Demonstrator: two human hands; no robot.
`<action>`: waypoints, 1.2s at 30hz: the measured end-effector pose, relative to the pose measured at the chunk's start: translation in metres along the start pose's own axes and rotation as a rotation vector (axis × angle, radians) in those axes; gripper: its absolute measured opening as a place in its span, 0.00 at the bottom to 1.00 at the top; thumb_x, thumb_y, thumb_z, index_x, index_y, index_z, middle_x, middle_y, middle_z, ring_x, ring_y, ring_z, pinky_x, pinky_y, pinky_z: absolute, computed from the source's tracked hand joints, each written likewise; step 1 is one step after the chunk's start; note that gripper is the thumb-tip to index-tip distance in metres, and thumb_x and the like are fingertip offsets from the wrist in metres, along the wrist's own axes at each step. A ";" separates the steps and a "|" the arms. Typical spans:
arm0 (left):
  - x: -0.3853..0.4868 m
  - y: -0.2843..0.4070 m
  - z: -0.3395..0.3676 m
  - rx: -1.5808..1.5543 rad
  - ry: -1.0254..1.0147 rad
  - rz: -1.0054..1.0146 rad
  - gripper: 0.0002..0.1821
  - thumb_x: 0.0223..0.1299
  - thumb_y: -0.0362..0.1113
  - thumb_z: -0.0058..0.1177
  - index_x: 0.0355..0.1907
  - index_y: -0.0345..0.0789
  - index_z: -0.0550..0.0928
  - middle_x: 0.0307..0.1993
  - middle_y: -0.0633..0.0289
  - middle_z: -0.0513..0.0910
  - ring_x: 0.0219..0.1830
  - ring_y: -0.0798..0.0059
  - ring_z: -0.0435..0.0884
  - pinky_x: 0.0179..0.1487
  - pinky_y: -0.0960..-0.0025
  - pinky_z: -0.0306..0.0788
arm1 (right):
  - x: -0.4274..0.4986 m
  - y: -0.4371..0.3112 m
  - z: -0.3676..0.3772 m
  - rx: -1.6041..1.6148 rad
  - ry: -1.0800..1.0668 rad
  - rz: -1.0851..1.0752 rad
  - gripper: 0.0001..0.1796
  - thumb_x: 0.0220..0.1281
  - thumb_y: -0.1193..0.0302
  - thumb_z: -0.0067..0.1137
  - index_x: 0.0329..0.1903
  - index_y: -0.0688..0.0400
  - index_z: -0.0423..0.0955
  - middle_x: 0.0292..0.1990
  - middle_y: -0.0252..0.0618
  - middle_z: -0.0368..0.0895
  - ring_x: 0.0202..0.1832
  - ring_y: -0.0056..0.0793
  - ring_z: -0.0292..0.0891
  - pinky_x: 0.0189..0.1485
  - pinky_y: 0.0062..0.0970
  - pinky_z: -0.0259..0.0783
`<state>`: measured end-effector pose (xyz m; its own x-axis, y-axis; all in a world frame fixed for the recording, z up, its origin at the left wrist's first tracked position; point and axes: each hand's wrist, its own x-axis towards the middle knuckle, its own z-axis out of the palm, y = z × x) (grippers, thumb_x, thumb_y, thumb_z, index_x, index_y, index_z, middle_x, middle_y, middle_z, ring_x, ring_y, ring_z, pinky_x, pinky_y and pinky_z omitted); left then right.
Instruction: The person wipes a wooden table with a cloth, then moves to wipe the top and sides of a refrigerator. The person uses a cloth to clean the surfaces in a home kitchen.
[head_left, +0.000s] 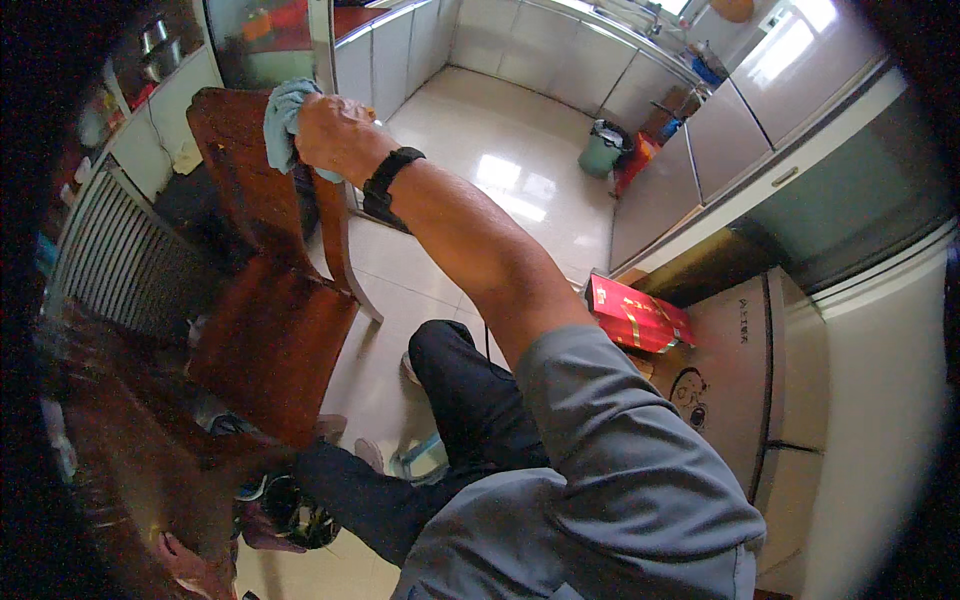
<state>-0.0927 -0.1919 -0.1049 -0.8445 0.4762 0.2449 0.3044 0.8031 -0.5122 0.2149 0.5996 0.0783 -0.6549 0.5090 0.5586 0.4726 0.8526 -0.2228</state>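
A light blue cloth (281, 127) is bunched in my right hand (337, 135), which wears a black wristband. The hand presses the cloth against the upper edge of a brown wooden chair's backrest (236, 150). The chair's flat reddish-brown seat (274, 337) stands beside a dark, glossy tabletop (142, 435). My left hand (187, 562) is at the lower left, by the table's edge; it is partly cut off and dim, so its fingers' hold is unclear.
A red gift box (637, 315) stands beside a large cardboard box (727, 352) at right. A green waste bin (601, 150) is on the tiled floor near the cabinets. A slatted metallic panel (112, 255) is left of the chair. A dark bag (289, 514) lies below the seat.
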 end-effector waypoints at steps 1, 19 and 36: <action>0.003 -0.004 0.005 -0.072 0.234 0.095 0.21 0.80 0.37 0.41 0.70 0.40 0.77 0.77 0.59 0.69 0.69 0.61 0.76 0.68 0.60 0.75 | 0.001 0.002 0.004 -0.003 0.048 -0.036 0.16 0.57 0.68 0.56 0.42 0.69 0.78 0.34 0.55 0.80 0.38 0.51 0.80 0.41 0.46 0.78; -0.005 0.003 -0.028 -0.479 0.115 -0.227 0.26 0.76 0.56 0.50 0.63 0.41 0.84 0.58 0.53 0.86 0.56 0.50 0.85 0.60 0.57 0.75 | -0.011 0.042 0.045 -0.715 0.445 -0.543 0.16 0.58 0.73 0.53 0.45 0.71 0.79 0.30 0.44 0.75 0.33 0.41 0.73 0.39 0.41 0.70; -0.034 0.071 -0.118 -0.471 0.601 0.061 0.17 0.72 0.36 0.57 0.58 0.29 0.84 0.62 0.47 0.82 0.64 0.48 0.79 0.68 0.49 0.71 | -0.093 0.051 0.141 -0.385 -0.003 -0.034 0.13 0.76 0.63 0.47 0.41 0.57 0.76 0.28 0.35 0.73 0.29 0.39 0.70 0.39 0.45 0.70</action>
<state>0.0093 -0.1093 -0.0526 -0.4761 0.5292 0.7023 0.6125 0.7726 -0.1670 0.2169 0.6127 -0.0974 -0.6757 0.4821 0.5577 0.6371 0.7625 0.1128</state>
